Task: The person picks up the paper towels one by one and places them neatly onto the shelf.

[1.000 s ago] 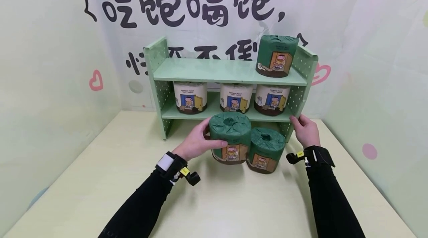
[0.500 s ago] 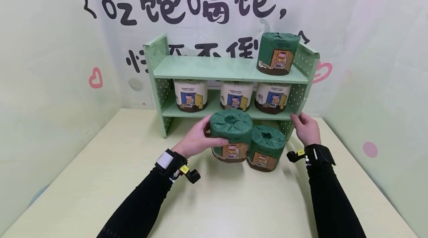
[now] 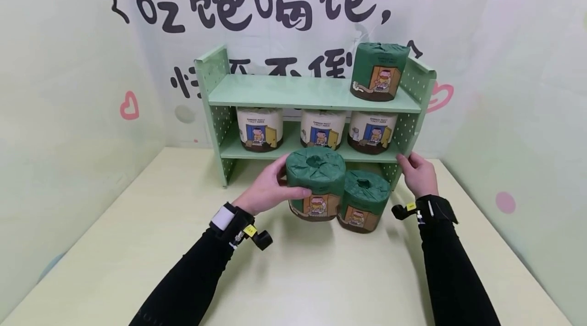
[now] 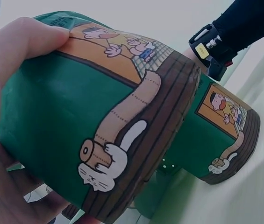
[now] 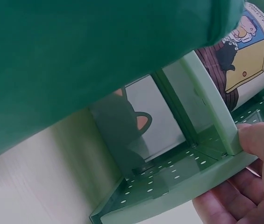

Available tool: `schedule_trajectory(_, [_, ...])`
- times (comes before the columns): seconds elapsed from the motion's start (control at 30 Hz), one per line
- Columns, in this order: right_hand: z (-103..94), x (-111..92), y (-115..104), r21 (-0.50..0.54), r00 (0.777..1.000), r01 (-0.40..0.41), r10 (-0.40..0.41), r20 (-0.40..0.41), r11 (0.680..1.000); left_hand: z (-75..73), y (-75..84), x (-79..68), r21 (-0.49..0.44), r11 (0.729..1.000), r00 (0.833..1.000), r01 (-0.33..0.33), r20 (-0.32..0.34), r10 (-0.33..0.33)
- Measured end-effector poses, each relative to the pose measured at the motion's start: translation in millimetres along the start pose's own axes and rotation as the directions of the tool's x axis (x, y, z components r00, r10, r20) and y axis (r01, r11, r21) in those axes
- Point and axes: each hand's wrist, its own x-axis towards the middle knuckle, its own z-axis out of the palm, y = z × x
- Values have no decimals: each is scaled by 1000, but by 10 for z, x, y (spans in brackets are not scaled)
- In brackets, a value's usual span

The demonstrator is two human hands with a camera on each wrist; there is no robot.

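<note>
My left hand grips a green-wrapped toilet paper roll, thumb across its front and fingers around the far side. The roll hangs a little over the table, tilted slightly toward me. A second green toilet paper roll stands on the table just to its right, overlapping it in the head view. With my right hand I pinch the right side panel of the pale green shelf near its lower board. In the right wrist view, thumb and curled fingers lie on either side of the panel edge.
Three white-wrapped toilet paper rolls stand on the shelf's lower board. Another green roll sits at the right end of the top board. Printed curtains enclose the table at the back and both sides.
The head view has shifted slightly, moving the scene up in the picture. Both hands keep their holds, and the rolls stay in place relative to the shelf.
</note>
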Motion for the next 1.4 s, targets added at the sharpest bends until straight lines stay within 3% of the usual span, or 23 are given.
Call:
schedule_trajectory(0.3, [-8, 7, 7, 13, 1000, -3, 3, -1, 1000, -6, 126, -13, 9, 998, 999, -54, -5, 54])
schedule_trajectory(1.0, [-13, 2, -42, 12, 1000, -8, 8, -9, 1000, -193, 458, 117, 21, 998, 998, -57, -30, 57])
schedule_trajectory(1.23, [5, 18, -24, 4, 1000, -1, 1, -15, 1000, -300, 296, 312, -6, 993, 993, -114, -38, 114])
schedule_trajectory(1.4, [17, 20, -10, -11, 1000, -5, 4, -15, 1000, -341, 338, 380, 51, 991, 989, -120, -77, 124])
